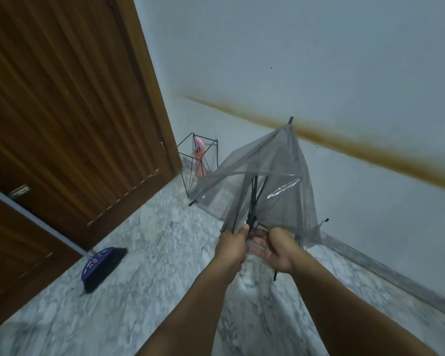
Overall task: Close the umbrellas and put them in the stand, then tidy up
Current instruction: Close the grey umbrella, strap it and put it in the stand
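Observation:
A grey see-through umbrella [272, 176] is half folded in front of me, its tip pointing up toward the wall. My left hand [231, 246] grips the black shaft just below the runner. My right hand [275, 249] is beside it with fingers spread, touching the lower canopy edge and ribs. A black wire umbrella stand [190, 160] stands in the corner by the door, and a pink umbrella [199, 158] sits inside it.
A purple and black broom head [103, 265] lies on the marble floor [152, 278] to the left, its handle running toward the wooden door [69, 111]. A pale wall [319, 60] with a brown stain stripe is on the right.

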